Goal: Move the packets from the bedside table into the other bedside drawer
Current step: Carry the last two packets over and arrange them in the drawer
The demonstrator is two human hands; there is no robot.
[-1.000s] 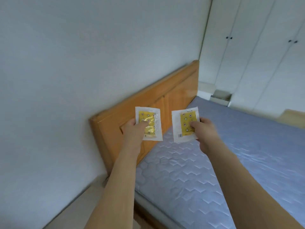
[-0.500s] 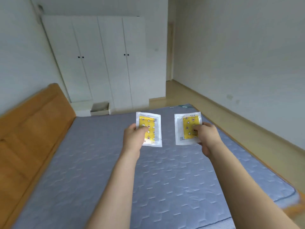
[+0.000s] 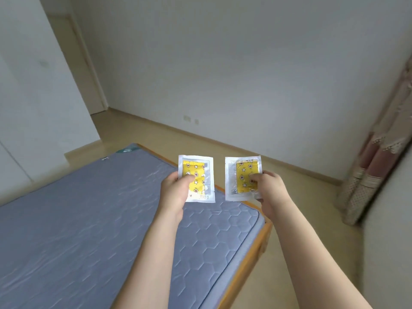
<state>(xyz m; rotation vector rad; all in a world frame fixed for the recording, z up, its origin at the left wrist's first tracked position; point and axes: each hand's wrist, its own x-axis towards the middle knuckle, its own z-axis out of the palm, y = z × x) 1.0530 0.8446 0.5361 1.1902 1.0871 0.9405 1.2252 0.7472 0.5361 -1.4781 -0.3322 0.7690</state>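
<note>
I hold two flat white packets with yellow printed centres, side by side at chest height above the foot corner of the bed. My left hand (image 3: 175,190) pinches the left packet (image 3: 198,175) by its lower left edge. My right hand (image 3: 270,190) grips the right packet (image 3: 239,177) at its right side, thumb on the yellow part. Both packets stand upright and face me. Neither bedside table nor any drawer is in view.
A bed with a grey-blue quilted mattress (image 3: 89,230) and a wooden frame (image 3: 252,259) fills the lower left. Light wooden floor (image 3: 296,210) runs around its foot. A white wardrobe (image 3: 33,97) stands at left, a patterned curtain (image 3: 374,175) at right, a plain wall ahead.
The view has swung right, from the wooden headboard past the wardrobe to the foot of the bed and the far wall. Both hands keep their packets in the same hold.
</note>
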